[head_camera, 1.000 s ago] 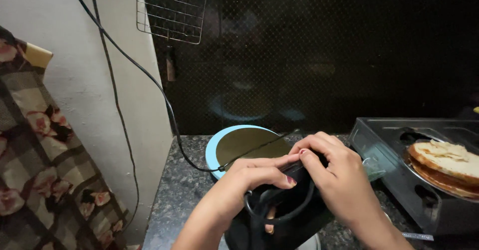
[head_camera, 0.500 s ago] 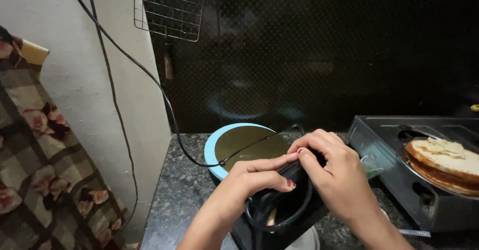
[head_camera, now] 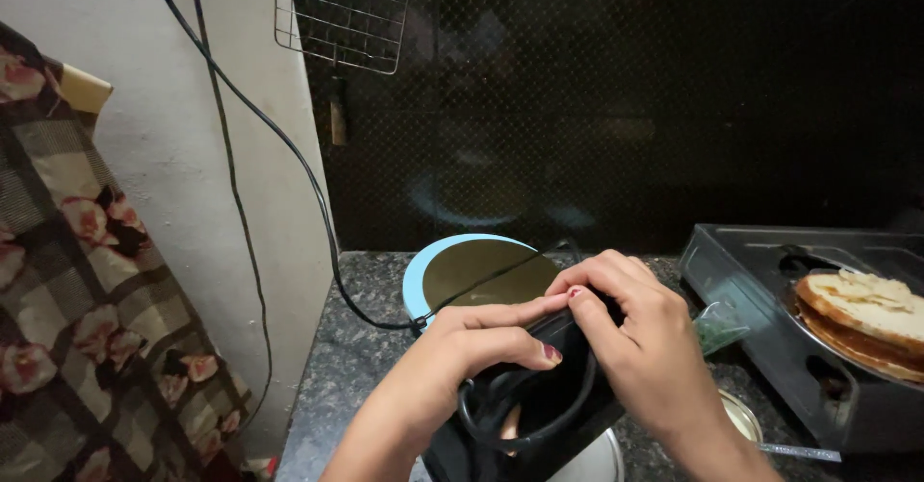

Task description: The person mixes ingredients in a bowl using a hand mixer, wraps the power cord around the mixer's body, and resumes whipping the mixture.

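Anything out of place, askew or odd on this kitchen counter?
Mostly tidy. One oddity: a black cable hangs slack down the wall and trails across the round blue-rimmed appliance. Both hands, left and right, grip a black device. Flatbreads sit neatly stacked on the stove.

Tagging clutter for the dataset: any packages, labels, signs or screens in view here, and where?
Plastic bag: small, clear, green contents; on the counter between the right hand and the black stove.
No labels, signs or screens visible.
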